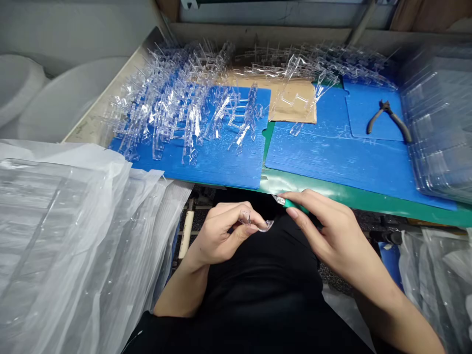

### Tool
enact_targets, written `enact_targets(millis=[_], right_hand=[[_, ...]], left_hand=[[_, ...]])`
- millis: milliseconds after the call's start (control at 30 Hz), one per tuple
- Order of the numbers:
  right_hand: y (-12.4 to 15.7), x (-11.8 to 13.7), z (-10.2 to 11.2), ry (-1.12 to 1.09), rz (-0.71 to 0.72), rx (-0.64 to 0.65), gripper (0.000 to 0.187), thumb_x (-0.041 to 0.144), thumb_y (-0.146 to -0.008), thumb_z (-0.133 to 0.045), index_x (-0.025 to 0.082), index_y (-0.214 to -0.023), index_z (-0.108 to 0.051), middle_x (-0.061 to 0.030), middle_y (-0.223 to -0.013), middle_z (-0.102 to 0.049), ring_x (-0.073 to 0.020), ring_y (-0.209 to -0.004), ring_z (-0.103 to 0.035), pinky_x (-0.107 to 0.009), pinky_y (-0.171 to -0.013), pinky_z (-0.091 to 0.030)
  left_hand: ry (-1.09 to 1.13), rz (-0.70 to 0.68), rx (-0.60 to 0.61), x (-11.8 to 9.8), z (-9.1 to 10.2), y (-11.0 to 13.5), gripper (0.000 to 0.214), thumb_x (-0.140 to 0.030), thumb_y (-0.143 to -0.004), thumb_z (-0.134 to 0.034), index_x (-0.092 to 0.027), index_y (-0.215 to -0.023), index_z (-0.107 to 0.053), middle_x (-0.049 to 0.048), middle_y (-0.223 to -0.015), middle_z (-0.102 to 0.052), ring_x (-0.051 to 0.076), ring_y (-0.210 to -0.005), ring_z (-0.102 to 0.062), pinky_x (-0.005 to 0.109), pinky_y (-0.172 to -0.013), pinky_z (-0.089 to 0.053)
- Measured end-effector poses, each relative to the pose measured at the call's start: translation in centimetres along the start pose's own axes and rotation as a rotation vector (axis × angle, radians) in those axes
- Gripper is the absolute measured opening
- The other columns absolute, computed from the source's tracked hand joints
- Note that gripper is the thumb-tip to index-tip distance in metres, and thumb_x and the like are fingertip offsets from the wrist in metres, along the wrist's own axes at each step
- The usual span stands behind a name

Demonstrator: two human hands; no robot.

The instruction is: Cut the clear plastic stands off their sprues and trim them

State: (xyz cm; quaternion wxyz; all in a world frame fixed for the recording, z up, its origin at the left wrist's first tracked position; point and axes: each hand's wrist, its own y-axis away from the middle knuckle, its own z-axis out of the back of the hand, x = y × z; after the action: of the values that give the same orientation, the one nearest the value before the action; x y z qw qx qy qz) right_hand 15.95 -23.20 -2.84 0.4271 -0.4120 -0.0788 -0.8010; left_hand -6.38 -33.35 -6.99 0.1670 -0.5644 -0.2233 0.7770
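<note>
My left hand (226, 231) pinches a small clear plastic part (266, 226) between thumb and fingers, above my lap. Its curved end sticks out toward the right. In my right hand (328, 221) is a utility knife (295, 204) with a green handle, gripped between thumb and fingers. The blade points up and left, close to the bench edge and apart from the plastic part. Clear molded plastic frames (191, 113) are heaped on the blue sheets ahead of my hands. One more clear frame (298, 98) lies over a piece of cardboard (276, 105).
Side cutters (387, 115) lie on a blue sheet (332, 152) at the right. Stacked clear trays (442, 128) stand on the bench's right end. At the left are trays wrapped in white film (84, 221). The green bench edge (350, 194) runs just beyond my hands.
</note>
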Motion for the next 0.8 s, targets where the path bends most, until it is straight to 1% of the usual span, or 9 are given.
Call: enact_targets(millis=[100,167,300,400,600,667,800], right_hand=[[0.3,0.6,0.3,-0.079,0.112,0.057,0.036,0.014,-0.113,-0.056,0.023,-0.148,-0.063,-0.0076,-0.118,-0.072,-0.0194,-0.103,-0.071,-0.031,-0.090,-0.055],[0.5,0.9,0.5,-0.112,0.168,0.093,0.042,0.011,-0.111,-0.058,0.023,-0.152,-0.060,-0.0078,-0.122,-0.070,-0.0182,-0.104,-0.069,-0.029,-0.090,-0.054],[0.5,1.0,0.8,-0.129,0.202,0.142,0.049,0.010,-0.111,-0.057,0.026,-0.158,-0.056,-0.0062,-0.120,-0.067,-0.0166,-0.100,-0.067,-0.029,-0.086,-0.053],[0.4,0.9,1.0,-0.122,0.218,0.161,0.053,0.010,-0.112,-0.055,0.028,-0.161,-0.053,-0.0052,-0.115,-0.066,-0.0164,-0.097,-0.065,-0.029,-0.083,-0.052],[0.7,0.6,1.4,-0.167,0.203,0.205,0.057,0.011,-0.112,-0.055,0.031,-0.164,-0.050,-0.0047,-0.118,-0.065,-0.0160,-0.101,-0.066,-0.027,-0.085,-0.054],[0.9,0.5,1.5,-0.186,0.186,0.216,0.057,0.011,-0.112,-0.055,0.032,-0.165,-0.050,-0.0046,-0.119,-0.065,-0.0159,-0.101,-0.066,-0.027,-0.085,-0.054],[0.9,0.3,1.3,-0.215,0.148,0.203,0.056,0.012,-0.113,-0.055,0.033,-0.164,-0.051,-0.0038,-0.117,-0.064,-0.0148,-0.100,-0.066,-0.026,-0.085,-0.054]], left_hand=[[0.165,0.108,0.043,0.1,-0.4,0.1,0.044,-0.048,-0.115,-0.048,-0.016,-0.101,-0.074,0.0063,-0.081,-0.073,0.013,-0.066,-0.060,0.027,-0.062,-0.048],[0.211,0.129,0.054,0.4,-0.6,0.3,0.050,-0.052,-0.116,-0.042,-0.016,-0.099,-0.074,0.0062,-0.080,-0.070,0.014,-0.068,-0.061,0.027,-0.064,-0.049],[0.213,0.108,0.059,0.9,-0.9,0.4,0.049,-0.050,-0.116,-0.043,-0.017,-0.096,-0.073,0.0042,-0.075,-0.063,0.015,-0.066,-0.059,0.028,-0.063,-0.048],[0.219,0.092,0.069,1.0,-1.0,0.3,0.047,-0.050,-0.115,-0.044,-0.018,-0.095,-0.072,0.0027,-0.074,-0.061,0.014,-0.067,-0.058,0.028,-0.063,-0.046],[0.270,0.107,0.088,1.1,-1.2,0.1,0.047,-0.052,-0.115,-0.043,-0.018,-0.097,-0.070,0.0044,-0.082,-0.069,0.014,-0.073,-0.065,0.027,-0.069,-0.050],[0.276,0.104,0.089,1.1,-1.3,0.0,0.047,-0.052,-0.115,-0.044,-0.018,-0.096,-0.070,0.0040,-0.080,-0.068,0.014,-0.071,-0.065,0.027,-0.067,-0.050],[0.247,0.094,0.066,1.3,-1.5,-0.1,0.049,-0.052,-0.115,-0.043,-0.018,-0.093,-0.072,0.0026,-0.071,-0.062,0.015,-0.064,-0.060,0.028,-0.062,-0.048]])
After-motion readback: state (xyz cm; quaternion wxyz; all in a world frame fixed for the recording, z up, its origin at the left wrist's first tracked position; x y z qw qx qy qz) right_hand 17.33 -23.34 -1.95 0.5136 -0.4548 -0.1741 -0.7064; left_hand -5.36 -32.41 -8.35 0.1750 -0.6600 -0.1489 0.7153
